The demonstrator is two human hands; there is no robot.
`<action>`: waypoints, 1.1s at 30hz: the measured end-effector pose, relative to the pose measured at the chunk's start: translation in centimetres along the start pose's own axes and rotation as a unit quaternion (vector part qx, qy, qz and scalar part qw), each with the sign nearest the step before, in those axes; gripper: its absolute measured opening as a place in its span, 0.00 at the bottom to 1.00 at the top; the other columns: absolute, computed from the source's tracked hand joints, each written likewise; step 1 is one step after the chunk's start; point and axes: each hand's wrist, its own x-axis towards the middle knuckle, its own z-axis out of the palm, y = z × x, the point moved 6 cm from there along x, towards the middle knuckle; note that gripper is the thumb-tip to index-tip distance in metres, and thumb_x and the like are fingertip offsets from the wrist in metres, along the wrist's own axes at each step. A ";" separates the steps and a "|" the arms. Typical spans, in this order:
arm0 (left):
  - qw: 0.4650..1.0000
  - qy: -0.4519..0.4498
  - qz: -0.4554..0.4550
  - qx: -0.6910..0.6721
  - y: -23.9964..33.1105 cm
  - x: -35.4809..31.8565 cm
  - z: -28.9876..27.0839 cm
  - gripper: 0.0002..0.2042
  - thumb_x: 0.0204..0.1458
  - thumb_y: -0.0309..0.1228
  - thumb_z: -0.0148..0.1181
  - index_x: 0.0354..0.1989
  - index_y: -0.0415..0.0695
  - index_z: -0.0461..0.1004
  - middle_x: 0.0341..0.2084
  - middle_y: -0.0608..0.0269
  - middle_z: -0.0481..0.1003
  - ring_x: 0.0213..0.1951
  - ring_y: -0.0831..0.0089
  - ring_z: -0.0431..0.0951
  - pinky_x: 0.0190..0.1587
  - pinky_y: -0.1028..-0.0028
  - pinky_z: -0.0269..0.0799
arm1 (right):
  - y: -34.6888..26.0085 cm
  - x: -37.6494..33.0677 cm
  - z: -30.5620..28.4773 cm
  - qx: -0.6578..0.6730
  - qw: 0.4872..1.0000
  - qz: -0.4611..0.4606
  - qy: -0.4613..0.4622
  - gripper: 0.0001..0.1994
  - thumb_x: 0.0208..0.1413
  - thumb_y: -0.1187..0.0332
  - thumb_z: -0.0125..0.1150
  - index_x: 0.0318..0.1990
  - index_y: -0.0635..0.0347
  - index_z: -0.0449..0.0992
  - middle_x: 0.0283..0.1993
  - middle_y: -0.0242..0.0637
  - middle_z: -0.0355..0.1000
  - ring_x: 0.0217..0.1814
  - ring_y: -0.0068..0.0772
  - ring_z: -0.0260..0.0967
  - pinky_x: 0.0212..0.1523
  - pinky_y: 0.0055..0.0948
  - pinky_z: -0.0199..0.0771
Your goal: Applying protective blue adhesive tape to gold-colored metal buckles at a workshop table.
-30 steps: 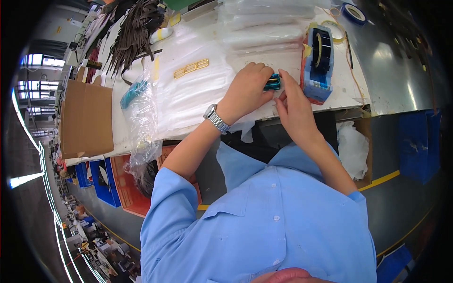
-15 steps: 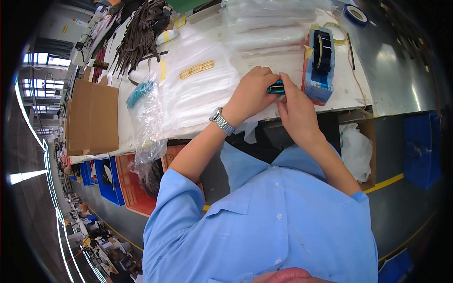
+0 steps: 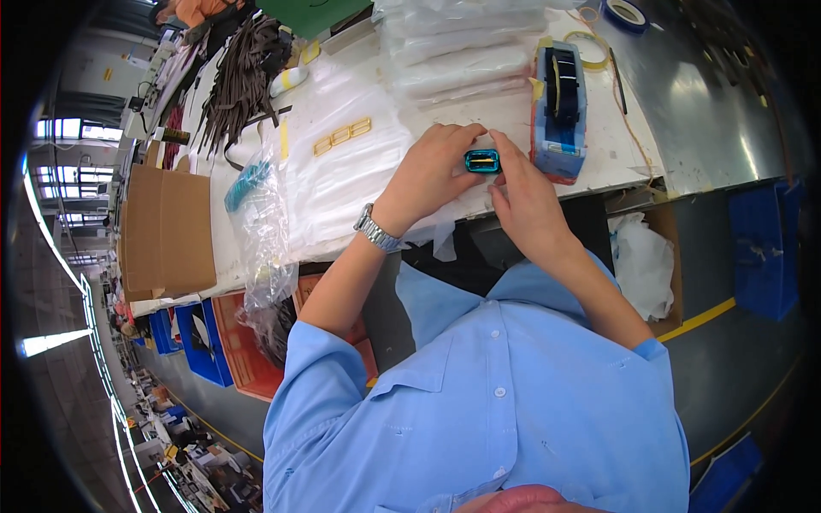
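Observation:
Both hands meet above the front edge of the white worktable. Between the fingertips is a small rectangular buckle-like piece [image 3: 482,161], shiny teal around its rim with a gold bar across its middle. My left hand [image 3: 429,175], below a silver wristwatch, grips its left side with thumb and fingers. From the right, my right hand [image 3: 532,205] holds the opposite side with bent fingers. Several gold rectangular buckles [image 3: 343,137] lie in a row on white plastic sheeting, left of my hands. A blue tape dispenser [image 3: 560,150] with a dark roll stands just right of them.
Flat plastic packs [image 3: 462,64] are stacked at the back. Brown straps [image 3: 242,81] pile up at far left, near a cardboard box [image 3: 169,227] and a clear bag [image 3: 265,231] with teal pieces. An orange crate [image 3: 248,363] sits below the edge; a tape roll [image 3: 625,15] lies far right.
The teal piece has been turned, so its rim and gold bar now face up more squarely. Both hands still hold it; the whole view has shifted slightly.

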 end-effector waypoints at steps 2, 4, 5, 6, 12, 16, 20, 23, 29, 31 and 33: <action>1.000 -0.006 -0.002 0.001 0.1 -0.1 -0.3 0.30 0.47 0.28 0.74 0.62 0.41 0.72 0.48 0.52 0.80 0.53 0.53 0.77 0.58 0.60 0.72 | 0.1 -0.2 0.0 -0.003 1.000 -0.001 0.002 0.41 0.55 0.85 0.63 0.76 0.65 0.54 0.68 0.55 0.67 0.47 0.47 0.76 0.53 0.40 0.77; 0.999 -0.033 -0.031 -0.006 -0.2 -0.2 -0.1 0.32 0.47 0.29 0.75 0.63 0.42 0.72 0.51 0.51 0.79 0.54 0.52 0.77 0.60 0.60 0.72 | 0.2 -0.3 0.1 0.004 1.000 0.002 -0.003 0.41 0.55 0.85 0.63 0.77 0.65 0.53 0.68 0.55 0.67 0.47 0.46 0.76 0.53 0.41 0.78; 0.999 -0.034 -0.031 -0.006 -0.1 -0.3 0.0 0.32 0.47 0.29 0.75 0.63 0.42 0.72 0.51 0.51 0.79 0.54 0.52 0.77 0.60 0.60 0.72 | 0.1 -0.2 0.1 0.005 1.000 0.002 -0.003 0.41 0.55 0.85 0.63 0.77 0.65 0.53 0.68 0.55 0.67 0.47 0.46 0.76 0.53 0.41 0.78; 1.000 -0.012 -0.014 -0.008 0.2 -0.4 -0.1 0.32 0.47 0.29 0.75 0.63 0.42 0.72 0.51 0.51 0.79 0.55 0.52 0.77 0.60 0.60 0.72 | 0.0 -0.2 0.1 0.005 1.000 0.001 -0.001 0.41 0.55 0.85 0.63 0.77 0.65 0.54 0.68 0.55 0.67 0.47 0.47 0.76 0.53 0.41 0.78; 1.000 0.015 0.013 0.001 1.0 -0.6 -1.0 0.33 0.48 0.31 0.76 0.65 0.43 0.72 0.55 0.52 0.79 0.58 0.52 0.76 0.61 0.60 0.73 | -0.8 -0.7 -0.6 0.006 1.000 -0.003 -0.009 0.40 0.55 0.83 0.63 0.76 0.66 0.53 0.70 0.57 0.64 0.59 0.56 0.72 0.60 0.44 0.75; 0.999 0.032 -0.013 -0.008 -0.8 -1.3 -4.6 0.24 0.52 0.30 0.74 0.59 0.43 0.79 0.55 0.54 0.81 0.54 0.57 0.80 0.54 0.65 0.78 | -2.0 -1.7 -2.4 0.009 1.000 0.015 -0.006 0.34 0.57 0.81 0.64 0.72 0.65 0.61 0.66 0.55 0.70 0.61 0.57 0.74 0.60 0.45 0.76; 0.969 0.148 -0.108 0.167 -6.2 -2.9 -9.0 0.04 0.58 0.28 0.65 0.37 0.41 0.83 0.34 0.58 0.83 0.36 0.58 0.82 0.39 0.64 0.78 | -3.6 -3.7 -7.1 0.013 0.994 -0.035 0.100 0.14 0.58 0.78 0.67 0.52 0.63 0.82 0.44 0.41 0.84 0.39 0.41 0.83 0.41 0.32 0.82; 0.949 0.103 -0.067 0.291 -9.6 -3.5 -9.3 0.03 0.58 0.27 0.64 0.37 0.42 0.82 0.33 0.54 0.81 0.39 0.52 0.80 0.43 0.59 0.76 | -2.3 -4.1 -11.1 0.055 0.986 0.046 0.149 0.12 0.61 0.78 0.65 0.52 0.62 0.83 0.44 0.39 0.84 0.38 0.29 0.80 0.37 0.26 0.79; 0.947 0.025 -0.078 0.309 -12.7 -3.4 -7.8 0.03 0.57 0.25 0.63 0.37 0.40 0.78 0.32 0.53 0.79 0.39 0.51 0.80 0.43 0.58 0.76 | 3.0 -1.9 -13.8 0.079 0.968 0.204 0.121 0.11 0.66 0.66 0.64 0.50 0.62 0.84 0.34 0.32 0.80 0.31 0.20 0.72 0.32 0.22 0.69; 0.956 0.036 -0.078 0.281 -13.1 -3.0 -8.2 0.03 0.56 0.25 0.63 0.36 0.40 0.78 0.31 0.52 0.79 0.38 0.52 0.79 0.42 0.58 0.76 | 5.2 -1.6 -12.6 0.130 0.965 0.201 0.110 0.14 0.65 0.63 0.65 0.49 0.64 0.85 0.29 0.30 0.77 0.29 0.18 0.69 0.31 0.23 0.66; 0.962 0.048 -0.085 0.254 -13.3 -3.1 -8.5 0.02 0.56 0.24 0.62 0.36 0.39 0.77 0.31 0.52 0.78 0.36 0.52 0.79 0.42 0.59 0.76 | 6.0 -1.2 -12.0 0.143 0.966 0.192 0.102 0.13 0.66 0.63 0.65 0.47 0.65 0.85 0.28 0.30 0.76 0.28 0.17 0.67 0.31 0.23 0.65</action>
